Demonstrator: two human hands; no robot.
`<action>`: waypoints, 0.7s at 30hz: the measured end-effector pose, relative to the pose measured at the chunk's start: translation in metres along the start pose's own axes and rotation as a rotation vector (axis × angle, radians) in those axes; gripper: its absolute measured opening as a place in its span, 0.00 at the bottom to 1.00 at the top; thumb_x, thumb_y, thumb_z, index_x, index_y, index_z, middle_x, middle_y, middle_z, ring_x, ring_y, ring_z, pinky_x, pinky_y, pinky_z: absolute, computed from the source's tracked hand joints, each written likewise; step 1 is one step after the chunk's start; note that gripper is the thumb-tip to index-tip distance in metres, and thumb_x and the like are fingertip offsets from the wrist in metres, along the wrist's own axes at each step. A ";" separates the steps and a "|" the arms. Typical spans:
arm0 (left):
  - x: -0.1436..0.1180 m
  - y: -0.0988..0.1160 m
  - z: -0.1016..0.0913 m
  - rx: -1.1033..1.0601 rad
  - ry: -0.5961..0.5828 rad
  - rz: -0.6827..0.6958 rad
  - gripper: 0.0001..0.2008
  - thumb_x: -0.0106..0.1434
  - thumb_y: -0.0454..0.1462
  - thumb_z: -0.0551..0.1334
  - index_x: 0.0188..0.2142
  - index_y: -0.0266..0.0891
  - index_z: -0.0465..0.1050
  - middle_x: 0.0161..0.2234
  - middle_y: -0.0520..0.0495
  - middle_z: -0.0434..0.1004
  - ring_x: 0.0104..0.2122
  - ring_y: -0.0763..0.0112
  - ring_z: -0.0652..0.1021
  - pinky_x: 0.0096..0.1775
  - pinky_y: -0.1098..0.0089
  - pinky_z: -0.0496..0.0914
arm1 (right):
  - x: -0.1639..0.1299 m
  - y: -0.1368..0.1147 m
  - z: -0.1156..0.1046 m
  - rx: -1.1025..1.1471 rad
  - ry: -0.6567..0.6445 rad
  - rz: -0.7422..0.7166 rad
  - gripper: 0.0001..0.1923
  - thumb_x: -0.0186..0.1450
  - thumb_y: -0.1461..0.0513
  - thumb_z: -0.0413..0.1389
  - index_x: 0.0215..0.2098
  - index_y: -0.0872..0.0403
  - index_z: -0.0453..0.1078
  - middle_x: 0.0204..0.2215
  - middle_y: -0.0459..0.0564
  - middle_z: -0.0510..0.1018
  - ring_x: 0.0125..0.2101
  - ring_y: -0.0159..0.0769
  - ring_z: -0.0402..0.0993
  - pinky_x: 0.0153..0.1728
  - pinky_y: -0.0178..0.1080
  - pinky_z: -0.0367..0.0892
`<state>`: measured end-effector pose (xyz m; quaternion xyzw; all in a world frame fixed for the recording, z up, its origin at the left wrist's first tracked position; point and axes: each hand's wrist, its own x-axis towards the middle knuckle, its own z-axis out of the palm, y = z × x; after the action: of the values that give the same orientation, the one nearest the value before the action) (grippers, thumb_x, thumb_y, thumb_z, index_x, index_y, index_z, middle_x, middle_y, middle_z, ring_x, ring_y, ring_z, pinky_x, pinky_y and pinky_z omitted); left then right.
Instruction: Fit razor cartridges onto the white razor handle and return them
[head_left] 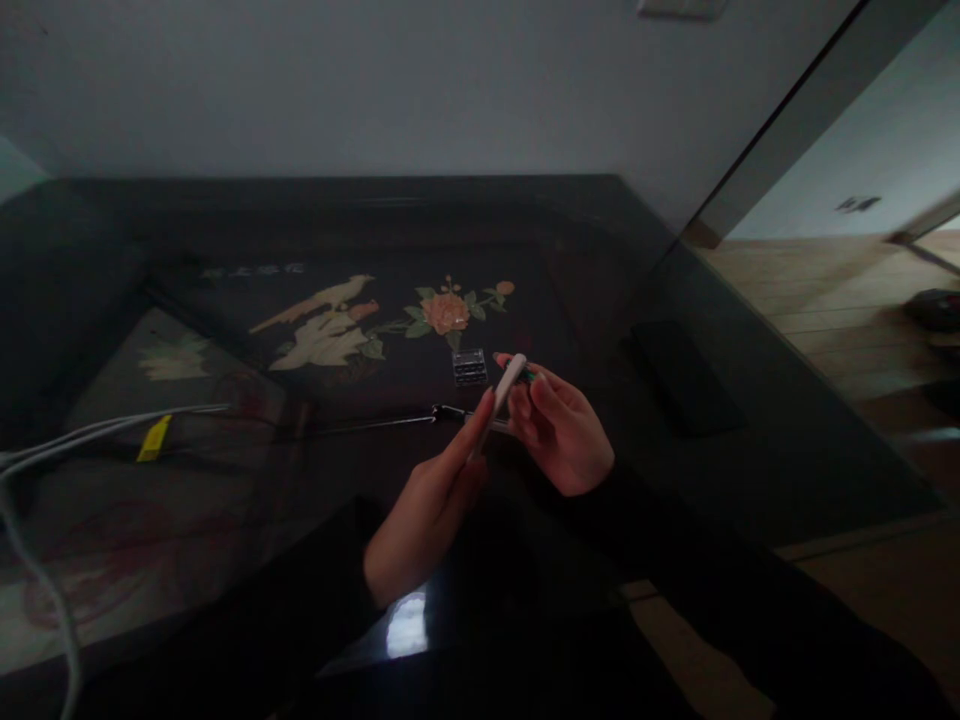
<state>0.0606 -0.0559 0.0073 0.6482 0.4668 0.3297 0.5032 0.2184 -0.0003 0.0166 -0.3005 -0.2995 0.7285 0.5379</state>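
Observation:
Slanting upward between my hands is a slim white object point(509, 385), seen nearly edge-on; its kind is unclear. My left hand point(435, 510) is closed around its lower part, thumb along the side. At its upper end, the bent fingers of my right hand point(559, 425) pinch a small dark thing with a green tint point(528, 376), too small to name. Just beyond them on the table lies a small clear case point(470, 367) with dark compartments. A thin shiny metal piece point(439, 411) lies left of the white object, its right end partly hidden by my left hand.
The dark glossy table point(360, 220) has inlaid birds and flowers and meets a pale wall point(337, 90). White cables point(90, 432) with a yellow tag point(154, 439) lie at the left. A flat black rectangular item point(684, 378) rests at the right. Beyond the table's right edge is the floor point(795, 290).

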 end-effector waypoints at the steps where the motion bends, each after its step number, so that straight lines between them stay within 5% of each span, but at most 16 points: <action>1: -0.001 0.000 0.001 -0.009 -0.009 0.005 0.28 0.69 0.39 0.49 0.68 0.42 0.48 0.26 0.53 0.68 0.20 0.75 0.63 0.27 0.75 0.65 | 0.000 0.000 0.000 0.007 0.006 0.011 0.19 0.51 0.53 0.68 0.37 0.55 0.76 0.18 0.38 0.66 0.16 0.20 0.56 0.16 0.28 0.49; 21: 0.004 -0.002 -0.004 0.017 0.085 -0.023 0.29 0.69 0.39 0.51 0.68 0.42 0.49 0.23 0.55 0.68 0.21 0.74 0.67 0.28 0.75 0.66 | 0.000 0.001 0.000 -0.019 -0.032 -0.042 0.18 0.54 0.52 0.67 0.36 0.55 0.72 0.17 0.38 0.65 0.15 0.22 0.54 0.15 0.31 0.46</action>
<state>0.0576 -0.0510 0.0067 0.6323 0.4980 0.3475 0.4811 0.2185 -0.0007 0.0159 -0.2878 -0.3211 0.7189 0.5452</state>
